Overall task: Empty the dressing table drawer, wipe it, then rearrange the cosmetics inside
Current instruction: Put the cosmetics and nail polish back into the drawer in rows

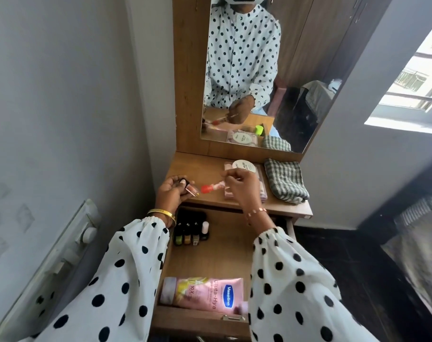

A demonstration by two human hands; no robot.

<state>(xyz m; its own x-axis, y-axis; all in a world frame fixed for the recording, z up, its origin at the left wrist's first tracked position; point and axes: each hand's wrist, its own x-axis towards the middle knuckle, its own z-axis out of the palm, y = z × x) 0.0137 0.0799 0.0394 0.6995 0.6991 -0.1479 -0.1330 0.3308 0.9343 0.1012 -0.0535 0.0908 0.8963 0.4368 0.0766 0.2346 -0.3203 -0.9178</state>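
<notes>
With the drawer (210, 257) already restocked in part, the piece in play is a small pink tube with an orange cap (211, 187), lying on the table (197, 169) at frame centre, long axis running left-right, cap end pointing left. Right hand (239, 186) is the nearer one: fingertips pinch the tube's right end, so that grip is clamped on it. Left hand (171, 192), just left of the cap, is curled round a small dark-capped bottle (189, 187). Drawer sits open directly below both hands, toward frame bottom: row of small bottles (191, 230) at its back left, pink lotion tube (202, 293) lying crosswise at the front, bare wood between. My read: next move is straight down into that gap. Flat clear packet (247, 178) and checked cloth (285, 181) rest right of the hand; mirror (247, 70) above, wall left, window upper right.
</notes>
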